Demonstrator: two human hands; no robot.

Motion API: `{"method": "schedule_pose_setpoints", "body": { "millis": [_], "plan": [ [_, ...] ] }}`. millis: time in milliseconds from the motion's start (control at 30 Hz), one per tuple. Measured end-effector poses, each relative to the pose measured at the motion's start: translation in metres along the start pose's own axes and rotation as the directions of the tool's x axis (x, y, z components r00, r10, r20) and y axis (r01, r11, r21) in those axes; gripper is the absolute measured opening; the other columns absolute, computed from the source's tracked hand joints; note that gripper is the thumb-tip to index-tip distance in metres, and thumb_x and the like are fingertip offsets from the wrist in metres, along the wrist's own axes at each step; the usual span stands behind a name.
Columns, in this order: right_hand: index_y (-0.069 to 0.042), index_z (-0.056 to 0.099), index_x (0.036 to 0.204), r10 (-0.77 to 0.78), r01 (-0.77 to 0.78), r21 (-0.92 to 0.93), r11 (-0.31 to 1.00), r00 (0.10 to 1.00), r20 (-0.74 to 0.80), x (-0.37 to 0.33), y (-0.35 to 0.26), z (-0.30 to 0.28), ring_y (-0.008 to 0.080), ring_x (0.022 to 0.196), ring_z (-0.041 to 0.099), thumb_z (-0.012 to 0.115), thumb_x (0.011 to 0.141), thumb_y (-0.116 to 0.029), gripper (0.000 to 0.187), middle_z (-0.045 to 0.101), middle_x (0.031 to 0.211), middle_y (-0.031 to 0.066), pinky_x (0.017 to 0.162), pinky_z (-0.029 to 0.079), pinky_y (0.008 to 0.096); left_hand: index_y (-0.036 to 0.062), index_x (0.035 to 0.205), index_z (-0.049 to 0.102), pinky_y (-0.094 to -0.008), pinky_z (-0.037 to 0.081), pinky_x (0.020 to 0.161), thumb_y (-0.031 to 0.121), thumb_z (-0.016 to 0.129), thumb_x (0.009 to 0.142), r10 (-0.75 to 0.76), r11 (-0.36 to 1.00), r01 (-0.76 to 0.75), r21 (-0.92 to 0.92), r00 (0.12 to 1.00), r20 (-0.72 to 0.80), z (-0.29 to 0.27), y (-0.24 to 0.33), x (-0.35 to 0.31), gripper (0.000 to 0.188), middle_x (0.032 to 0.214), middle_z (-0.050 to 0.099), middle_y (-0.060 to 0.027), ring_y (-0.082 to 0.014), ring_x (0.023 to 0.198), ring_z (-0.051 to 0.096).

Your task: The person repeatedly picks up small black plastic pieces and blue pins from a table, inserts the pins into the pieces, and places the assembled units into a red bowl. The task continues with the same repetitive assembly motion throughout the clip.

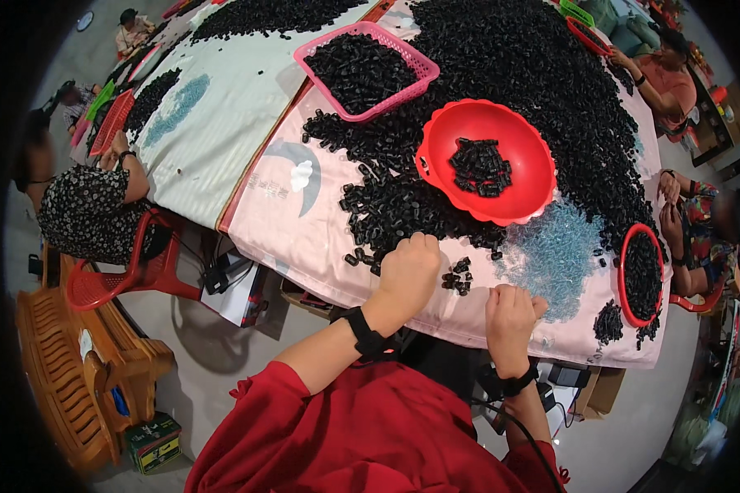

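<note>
Left hand (409, 267) is seen curled into a loose fist, knuckles up, resting on the near edge of the heap of black parts (501, 74). Fingers are tucked under; whether a part is held cannot be told from this angle. Right hand (510, 316) is likewise closed, fingers bent down onto the pink cloth (292, 218), just beside the patch of clear bluish beads (555, 259); contents possibly small, not visible. A black strap is worn on each wrist.

Between the two hands a small cluster of black pieces (458, 277) is laid out, apart from the main heap. The pieces are short, stubby, matte cylinders, tube-like.

Just beyond the left hand a round red plastic bowl (489, 172) is set on the heap, smooth and glossy, with a small pile of the same pieces inside. Further back a pink rectangular mesh basket (366, 70) is filled with them. At the right table edge a red round basket (641, 275) is also loaded.

Other people are seated around the table, with their hands at its edges.
</note>
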State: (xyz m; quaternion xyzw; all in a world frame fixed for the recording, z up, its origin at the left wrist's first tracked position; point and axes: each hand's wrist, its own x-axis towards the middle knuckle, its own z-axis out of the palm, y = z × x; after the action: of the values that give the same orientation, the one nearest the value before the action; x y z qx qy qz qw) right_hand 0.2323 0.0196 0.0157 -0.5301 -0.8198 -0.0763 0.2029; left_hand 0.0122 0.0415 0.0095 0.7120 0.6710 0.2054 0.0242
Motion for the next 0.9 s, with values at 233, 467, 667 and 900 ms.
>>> {"method": "schedule_pose_setpoints", "body": {
  "millis": [233,467,667,900],
  "plan": [
    [-0.006,0.068,0.110,0.008,-0.008,0.185,0.983,1.000,-0.002,0.000,0.001,-0.004,0.0254,0.092,0.062,0.074,0.095,-0.008,0.016,0.065,0.096,0.0073,0.094,0.036,0.0422,0.0028,0.093,0.064,-0.0417,0.060,0.069,0.016,0.072,0.092,0.024,0.994,-0.023,-0.108,1.000,0.008,-0.004,0.001,-0.004,0.015,0.089,0.067,-0.0144,-0.0326,0.082,0.072],
    [-0.008,0.070,0.113,-0.005,-0.006,0.334,0.943,0.999,0.034,0.005,-0.003,-0.008,0.0240,0.096,0.064,0.075,0.093,-0.009,0.020,0.068,0.100,0.0046,0.095,0.036,0.0427,0.0046,0.105,0.070,-0.0301,0.053,0.057,0.026,0.072,0.101,0.023,0.383,0.578,-0.721,0.774,0.633,-0.032,0.005,-0.031,0.022,0.089,0.073,-0.0067,-0.0165,0.070,0.070],
    [-0.007,0.071,0.117,-0.143,0.112,0.291,0.950,0.986,0.087,0.016,-0.019,-0.004,0.0234,0.094,0.064,0.074,0.088,-0.004,0.029,0.066,0.096,0.0049,0.095,0.036,0.0438,0.0035,0.110,0.067,-0.0244,0.056,0.056,0.020,0.071,0.104,0.128,0.059,0.734,-0.677,0.667,0.734,-0.017,0.001,-0.043,0.018,0.093,0.074,-0.0031,-0.0106,0.072,0.072],
    [-0.004,0.070,0.124,-0.175,0.162,0.257,0.953,0.984,0.026,0.025,-0.019,0.005,0.0207,0.094,0.062,0.069,0.084,-0.007,0.041,0.061,0.096,0.0036,0.097,0.036,0.0452,0.0035,0.124,0.065,-0.0256,0.065,0.073,0.020,0.071,0.106,0.149,-0.027,0.813,-0.581,0.578,0.802,-0.021,0.000,-0.033,0.025,0.101,0.073,-0.0042,-0.0115,0.082,0.075]
  ]
}}
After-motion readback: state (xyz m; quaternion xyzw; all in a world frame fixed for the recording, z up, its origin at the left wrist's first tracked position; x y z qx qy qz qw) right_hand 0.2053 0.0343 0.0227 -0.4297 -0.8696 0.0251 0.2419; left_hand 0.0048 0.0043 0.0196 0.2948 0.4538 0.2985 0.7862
